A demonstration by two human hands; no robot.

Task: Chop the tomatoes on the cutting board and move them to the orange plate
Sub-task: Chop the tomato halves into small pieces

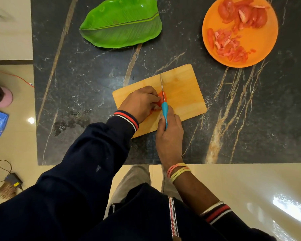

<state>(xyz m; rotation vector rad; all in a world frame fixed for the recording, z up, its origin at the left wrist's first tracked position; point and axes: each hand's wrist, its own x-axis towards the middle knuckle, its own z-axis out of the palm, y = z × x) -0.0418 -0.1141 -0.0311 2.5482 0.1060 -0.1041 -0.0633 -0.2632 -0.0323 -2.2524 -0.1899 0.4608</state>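
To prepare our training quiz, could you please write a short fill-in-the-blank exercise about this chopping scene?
1. The right hand grips the ____ by its blue handle.
2. The left hand holds a tomato on the ____.
3. Chopped tomato pieces lie on the ____ plate.
4. The green plate is shaped like a ____.

Missing words: knife; cutting board; orange; leaf.

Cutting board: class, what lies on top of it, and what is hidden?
A tomato piece, held by the left hand, and the knife on it, gripped by the right hand. The left hand covers most of the tomato.
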